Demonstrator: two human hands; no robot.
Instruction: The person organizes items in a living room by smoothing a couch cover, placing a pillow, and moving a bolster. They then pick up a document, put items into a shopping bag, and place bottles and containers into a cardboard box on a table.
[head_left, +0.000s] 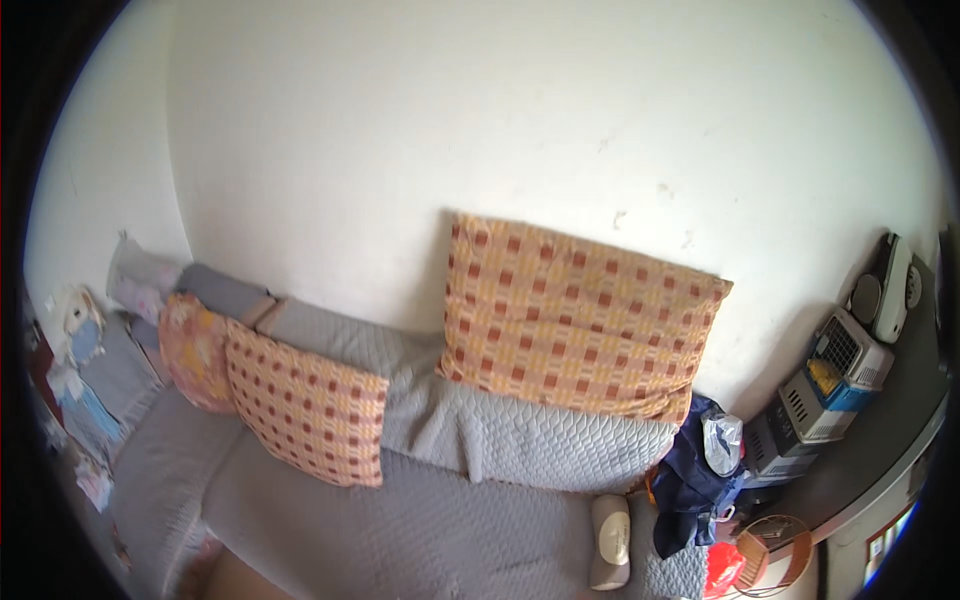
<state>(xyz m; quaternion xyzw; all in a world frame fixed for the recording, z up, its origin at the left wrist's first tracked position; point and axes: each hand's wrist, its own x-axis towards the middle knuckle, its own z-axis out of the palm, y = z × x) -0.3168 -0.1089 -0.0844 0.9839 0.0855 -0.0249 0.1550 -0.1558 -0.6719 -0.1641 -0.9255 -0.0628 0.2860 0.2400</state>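
Note:
Neither of my hands is in view. Before me stretches a corner sofa with a grey quilted cover (465, 517). A large checked cushion (577, 319) in orange and brown stands on top of the backrest, leaning on the wall. Another checked cushion (307, 405) rests on the seat against the backrest, beside a round floral cushion (196, 352). Near the right end of the seat lies a rolled grey bundle (611, 541) with a pale band bearing writing. Dark blue fabric (694, 472) is heaped over the right armrest, with a clear plastic bag (722, 442) on it.
Stacked pet carriers (821, 397) stand against the wall at right, below a white and black appliance (885, 289). A red plastic bag (724, 568) and a round wicker rack (776, 555) are beyond the armrest. At left sit a plush toy (82, 326) and loose cloths (86, 405).

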